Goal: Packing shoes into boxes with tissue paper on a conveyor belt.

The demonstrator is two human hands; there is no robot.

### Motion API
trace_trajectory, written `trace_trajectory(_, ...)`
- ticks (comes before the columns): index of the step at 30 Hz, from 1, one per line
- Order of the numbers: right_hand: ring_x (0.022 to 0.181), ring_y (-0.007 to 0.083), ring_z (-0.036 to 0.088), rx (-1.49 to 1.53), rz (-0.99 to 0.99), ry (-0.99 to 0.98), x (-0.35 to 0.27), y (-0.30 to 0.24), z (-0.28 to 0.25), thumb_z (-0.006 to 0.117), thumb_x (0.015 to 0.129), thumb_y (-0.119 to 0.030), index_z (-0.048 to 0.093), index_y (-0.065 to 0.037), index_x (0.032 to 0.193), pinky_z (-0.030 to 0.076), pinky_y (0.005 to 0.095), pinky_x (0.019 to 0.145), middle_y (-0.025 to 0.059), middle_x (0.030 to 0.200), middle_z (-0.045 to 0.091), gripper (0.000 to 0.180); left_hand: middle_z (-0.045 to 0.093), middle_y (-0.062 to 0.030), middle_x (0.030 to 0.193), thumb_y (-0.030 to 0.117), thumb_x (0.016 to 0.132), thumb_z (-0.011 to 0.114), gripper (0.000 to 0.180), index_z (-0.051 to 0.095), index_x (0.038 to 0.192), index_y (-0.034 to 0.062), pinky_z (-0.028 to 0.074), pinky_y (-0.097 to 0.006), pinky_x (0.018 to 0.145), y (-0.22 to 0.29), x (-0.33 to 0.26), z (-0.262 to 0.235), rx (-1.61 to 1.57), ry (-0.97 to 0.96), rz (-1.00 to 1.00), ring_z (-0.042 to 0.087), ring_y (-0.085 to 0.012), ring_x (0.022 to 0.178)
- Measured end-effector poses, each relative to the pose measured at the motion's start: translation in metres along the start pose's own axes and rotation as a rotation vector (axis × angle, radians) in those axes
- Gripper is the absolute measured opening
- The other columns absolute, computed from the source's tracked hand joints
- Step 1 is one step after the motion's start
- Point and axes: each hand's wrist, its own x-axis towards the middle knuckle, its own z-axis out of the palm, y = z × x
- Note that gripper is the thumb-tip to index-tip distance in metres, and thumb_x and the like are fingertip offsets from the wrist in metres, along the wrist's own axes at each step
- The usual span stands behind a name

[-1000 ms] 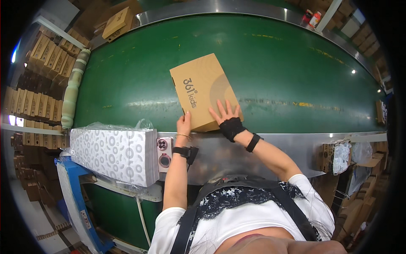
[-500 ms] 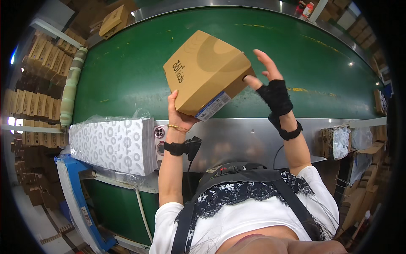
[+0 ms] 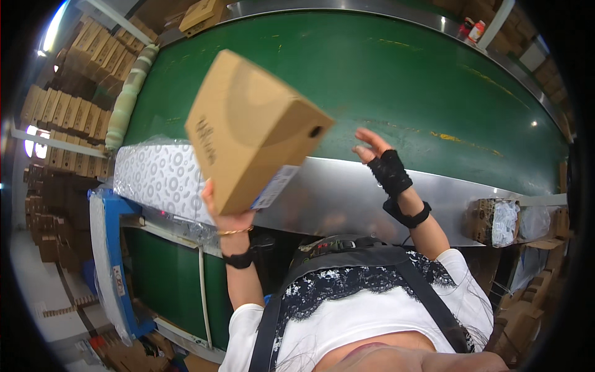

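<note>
My left hand (image 3: pixel 226 211) grips the near lower corner of a brown cardboard shoebox (image 3: pixel 242 118), holding it tilted above the metal ledge and the green belt. A round hole shows in the box's right end, and a blue and white label sits on its near side. The fingers under the box are hidden. To the right of the box, apart from it, my right hand (image 3: pixel 375 152) wears a black fingerless glove. Its fingers are partly bent and spread, with nothing held.
A stack of white patterned paper (image 3: pixel 158 177) in clear plastic lies at left on the metal ledge (image 3: pixel 353 192). Beyond runs the green conveyor belt (image 3: pixel 396 80). Shoeboxes (image 3: pixel 80 111) fill racks at far left. A blue frame (image 3: pixel 111 248) stands near left; a carton (image 3: pixel 486 220) is at right.
The box has moved left and nearer to me in my left hand, and has turned. My right hand has come away from the box's end and dropped lower.
</note>
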Motion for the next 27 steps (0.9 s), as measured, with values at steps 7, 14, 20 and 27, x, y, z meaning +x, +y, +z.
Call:
trace_trajectory(7, 0.11, 0.0345, 0.04, -0.754, 0.04, 0.079, -0.048, 0.121, -0.014, 0.059, 0.073, -0.034, 0.048, -0.005, 0.111, 0.034, 0.0379, 0.09, 0.0225, 0.12, 0.04, 0.05, 0.045, -0.0076, 0.115, 0.053, 0.061, 0.051, 0.063, 0.047, 0.114, 0.0171, 0.036, -0.05, 0.077, 0.094, -0.066, -0.076, -0.02, 0.5, 0.533, 0.043, -0.031, 0.105)
trace_trajectory(14, 0.127, 0.0247, 0.015, -1.06, 0.474, 0.096, -0.085, 0.141, -0.01, 0.056, 0.071, -0.039, 0.036, -0.011, 0.123, 0.015, 0.0615, 0.09, 0.0119, 0.137, 0.016, 0.063, 0.03, -0.0263, 0.124, 0.032, 0.086, 0.041, 0.055, 0.02, 0.127, 0.0023, 0.036, -0.051, 0.09, 0.082, -0.024, -0.142, 0.211, 0.406, 0.447, 0.038, -0.0404, 0.11)
trace_trajectory(20, 0.128, 0.023, 0.011, -1.214, 0.432, 0.08, -0.089, 0.14, 0.001, 0.056, 0.07, -0.041, 0.029, -0.01, 0.127, 0.012, 0.0605, 0.091, 0.011, 0.139, 0.013, 0.07, 0.059, -0.0143, 0.095, 0.033, 0.079, 0.055, 0.044, 0.054, 0.094, -0.0083, 0.043, -0.033, 0.071, -0.037, 0.046, -0.114, 1.848, 0.071, 0.344, 0.056, -0.0248, 0.087)
trace_trajectory(27, 0.128, 0.0237, 0.013, -1.196, 0.407, 0.097, -0.095, 0.144, -0.002, 0.056, 0.07, -0.04, 0.031, -0.01, 0.127, 0.014, 0.0582, 0.091, 0.0134, 0.137, 0.016, 0.069, 0.016, -0.0269, 0.133, 0.064, 0.078, 0.029, 0.089, 0.021, 0.125, -0.0118, 0.015, -0.047, 0.102, -0.054, 0.023, -0.014, -0.336, -0.336, -0.419, 0.015, -0.0365, 0.125)
